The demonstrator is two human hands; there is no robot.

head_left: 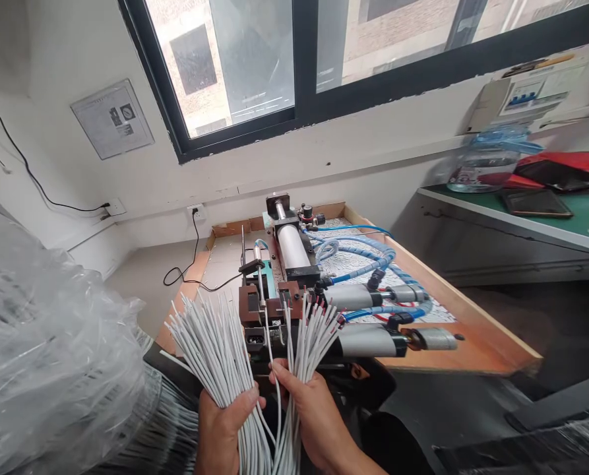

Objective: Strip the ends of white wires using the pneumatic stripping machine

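My left hand (pixel 225 425) is wrapped round a thick bundle of white wires (pixel 215 349) whose ends fan out up and to the left. A smaller bundle of white wires (pixel 314 343), some with reddish tips, rests in my right hand (pixel 314 409). Between my right thumb and forefinger is a single wire (pixel 268 336), its upper end reaching the front of a pneumatic machine (pixel 259 303). The machine has silver cylinders (pixel 294 247) and brown blocks. Where exactly the wire's tip sits is too small to tell.
The machine stands on a wood-edged table (pixel 472 323) with blue air hoses (pixel 368 254). Plastic-wrapped wires (pixel 66 356) fill the left side. A green shelf (pixel 586 221) at right holds a large bottle (pixel 487 161) and a phone (pixel 535 202). A black cable (pixel 195 247) hangs behind.
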